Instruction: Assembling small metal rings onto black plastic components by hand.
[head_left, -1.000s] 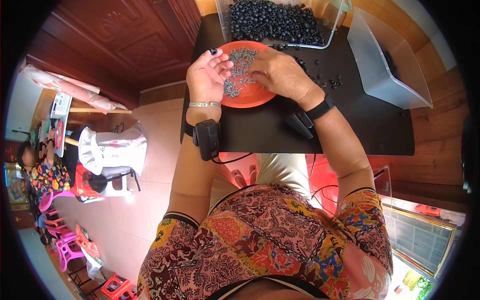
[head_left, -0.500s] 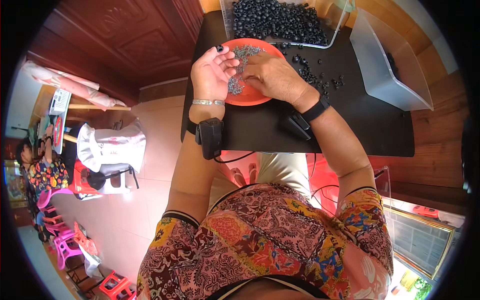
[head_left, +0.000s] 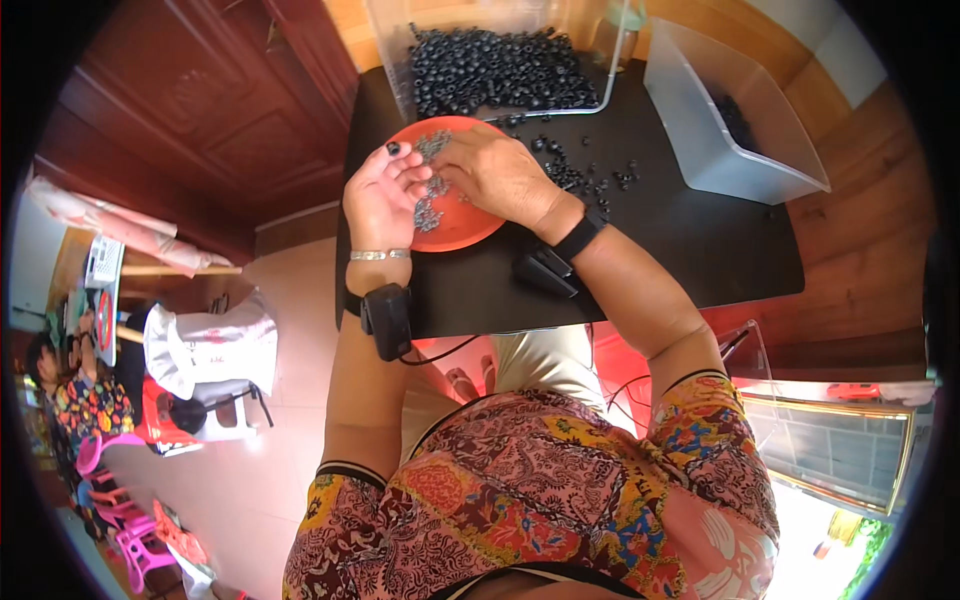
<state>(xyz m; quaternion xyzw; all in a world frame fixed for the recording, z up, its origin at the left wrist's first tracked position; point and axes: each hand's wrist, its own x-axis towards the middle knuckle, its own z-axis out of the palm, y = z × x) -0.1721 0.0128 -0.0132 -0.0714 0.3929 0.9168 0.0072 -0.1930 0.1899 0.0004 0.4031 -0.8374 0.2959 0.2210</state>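
My left hand (head_left: 379,205) is turned palm up at the left side of a round orange-red plate (head_left: 468,228). Between its thumb and forefinger sits a small black ring-shaped part (head_left: 393,148), its other fingers loosely curled. Over the plate, my right hand (head_left: 502,180) has its back up and its fingers bent down close to the left fingertips. Whatever those right fingertips pinch is hidden or too small to name. Small grey metal pieces (head_left: 428,216) lie scattered on the plate around both hands.
Behind the plate, a clear bin (head_left: 606,75) holds a heap of black parts (head_left: 500,70). Loose black parts (head_left: 570,178) lie on the dark table (head_left: 660,250). A second translucent bin (head_left: 720,165) stands right, with few parts inside. Another person (head_left: 95,400) sits far left.
The whole view has shifted, so table and hands appear farther left and lower. Both hands keep nearly the same pose over the plate, and the black part stays in the left fingers.
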